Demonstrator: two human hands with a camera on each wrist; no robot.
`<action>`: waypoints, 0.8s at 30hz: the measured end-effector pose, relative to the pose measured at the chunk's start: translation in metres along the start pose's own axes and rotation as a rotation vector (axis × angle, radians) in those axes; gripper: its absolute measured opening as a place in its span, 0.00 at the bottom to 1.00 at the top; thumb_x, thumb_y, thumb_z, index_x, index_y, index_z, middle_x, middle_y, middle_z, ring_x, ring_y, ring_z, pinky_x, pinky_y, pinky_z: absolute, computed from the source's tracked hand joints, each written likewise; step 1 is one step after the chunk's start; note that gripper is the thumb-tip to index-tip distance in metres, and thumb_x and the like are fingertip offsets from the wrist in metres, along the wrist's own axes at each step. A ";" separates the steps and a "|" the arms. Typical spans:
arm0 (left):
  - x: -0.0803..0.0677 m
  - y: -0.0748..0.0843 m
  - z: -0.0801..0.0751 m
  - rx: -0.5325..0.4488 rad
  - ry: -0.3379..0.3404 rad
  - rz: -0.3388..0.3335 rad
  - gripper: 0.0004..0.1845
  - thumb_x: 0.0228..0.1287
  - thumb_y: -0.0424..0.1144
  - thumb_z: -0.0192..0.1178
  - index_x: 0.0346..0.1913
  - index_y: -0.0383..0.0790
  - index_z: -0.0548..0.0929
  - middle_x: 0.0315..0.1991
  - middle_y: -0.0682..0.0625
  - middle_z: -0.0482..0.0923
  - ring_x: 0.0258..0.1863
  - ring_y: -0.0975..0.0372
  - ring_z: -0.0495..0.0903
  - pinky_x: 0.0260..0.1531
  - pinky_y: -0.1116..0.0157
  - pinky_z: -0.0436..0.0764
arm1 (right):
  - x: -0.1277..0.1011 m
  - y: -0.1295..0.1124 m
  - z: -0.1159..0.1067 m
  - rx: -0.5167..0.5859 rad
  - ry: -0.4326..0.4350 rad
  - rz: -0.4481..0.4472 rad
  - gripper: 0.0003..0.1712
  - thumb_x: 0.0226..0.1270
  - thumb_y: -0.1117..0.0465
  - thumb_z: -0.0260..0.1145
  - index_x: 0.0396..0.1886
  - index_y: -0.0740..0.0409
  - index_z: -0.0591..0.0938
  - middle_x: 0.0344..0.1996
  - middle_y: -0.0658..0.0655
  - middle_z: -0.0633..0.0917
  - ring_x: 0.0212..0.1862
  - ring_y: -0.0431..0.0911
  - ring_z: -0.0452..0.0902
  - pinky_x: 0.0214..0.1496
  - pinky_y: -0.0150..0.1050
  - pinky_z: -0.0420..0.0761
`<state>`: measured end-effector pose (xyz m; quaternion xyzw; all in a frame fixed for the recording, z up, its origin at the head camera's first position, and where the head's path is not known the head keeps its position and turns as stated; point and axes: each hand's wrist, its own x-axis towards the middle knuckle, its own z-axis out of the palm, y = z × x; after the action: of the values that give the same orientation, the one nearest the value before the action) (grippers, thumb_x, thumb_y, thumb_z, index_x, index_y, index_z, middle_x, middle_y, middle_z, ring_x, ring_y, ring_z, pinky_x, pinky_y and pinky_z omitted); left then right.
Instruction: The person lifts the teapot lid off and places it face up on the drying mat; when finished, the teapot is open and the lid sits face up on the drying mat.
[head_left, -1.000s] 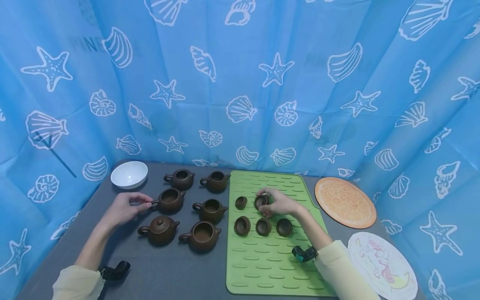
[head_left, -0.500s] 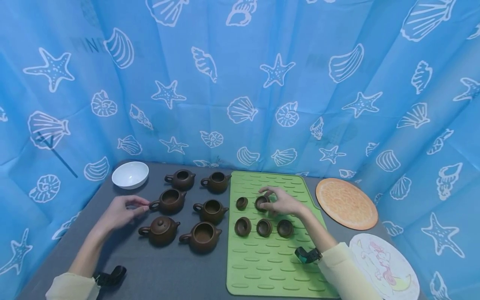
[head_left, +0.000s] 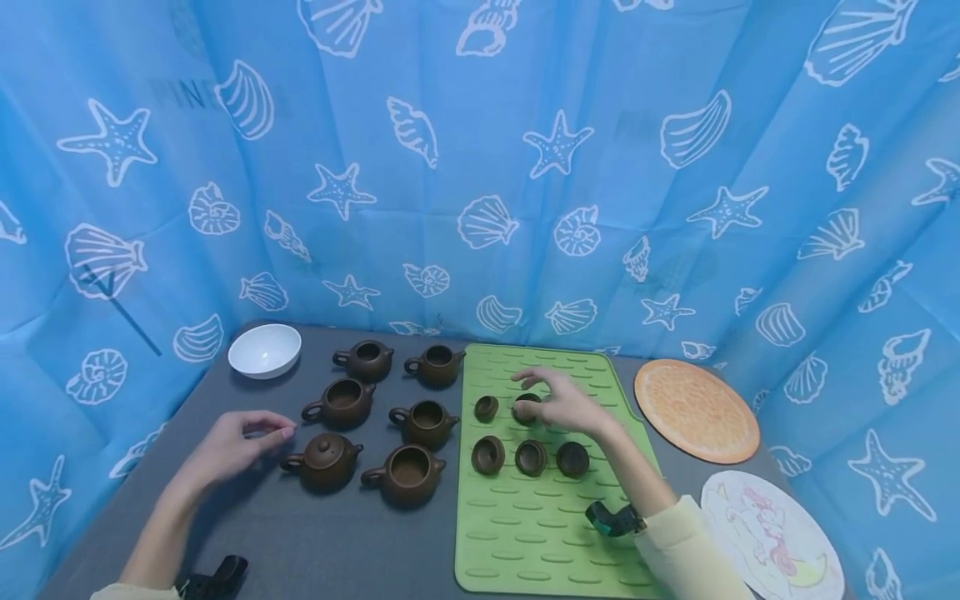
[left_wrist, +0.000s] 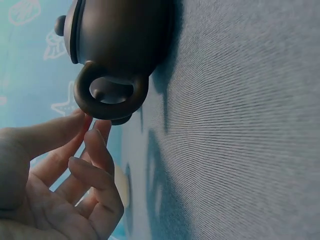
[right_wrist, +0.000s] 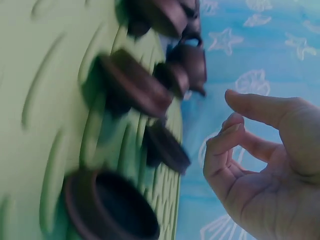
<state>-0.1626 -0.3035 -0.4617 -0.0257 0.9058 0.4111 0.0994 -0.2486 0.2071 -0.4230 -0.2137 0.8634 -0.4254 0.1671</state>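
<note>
Left hand (head_left: 225,446): off the open teapot's (head_left: 341,402) handle, drawn back beside the lidded teapot (head_left: 324,460), fingers loose, empty | Right hand (head_left: 562,404): lifted clear of the lid (head_left: 525,408) on the green mat (head_left: 540,533), fingers relaxed, empty | Reading: pairing paused, both pieces set down.

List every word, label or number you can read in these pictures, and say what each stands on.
"PINE": faint dark letters on the blue curtain, upper left; the letters after them are lost in a fold.
The teapots, green mat, white bowl and round mats show no readable text.
</note>
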 end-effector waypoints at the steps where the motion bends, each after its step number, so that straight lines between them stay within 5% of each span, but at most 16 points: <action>1: -0.002 0.000 0.000 0.000 -0.002 -0.006 0.21 0.81 0.48 0.63 0.62 0.35 0.86 0.51 0.40 0.89 0.44 0.58 0.85 0.36 0.61 0.86 | 0.000 -0.003 0.002 0.009 -0.007 -0.018 0.29 0.81 0.63 0.67 0.76 0.63 0.73 0.70 0.79 0.75 0.22 0.48 0.76 0.33 0.53 0.87; 9: -0.020 0.002 0.004 -0.042 0.001 -0.052 0.21 0.80 0.48 0.64 0.63 0.35 0.86 0.49 0.44 0.90 0.43 0.59 0.85 0.36 0.61 0.86 | 0.002 -0.034 0.025 0.066 -0.065 -0.110 0.26 0.80 0.62 0.68 0.71 0.64 0.76 0.61 0.76 0.79 0.22 0.43 0.73 0.27 0.36 0.80; 24: -0.031 0.001 0.017 -0.113 0.021 -0.140 0.22 0.76 0.47 0.68 0.63 0.36 0.86 0.48 0.45 0.90 0.39 0.58 0.86 0.34 0.62 0.85 | 0.022 -0.071 0.085 0.176 -0.125 -0.200 0.21 0.79 0.63 0.69 0.66 0.65 0.79 0.53 0.64 0.82 0.21 0.38 0.71 0.26 0.30 0.75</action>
<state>-0.1298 -0.2908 -0.4658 -0.0989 0.8780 0.4534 0.1171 -0.2115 0.1007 -0.4171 -0.3093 0.7851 -0.4997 0.1955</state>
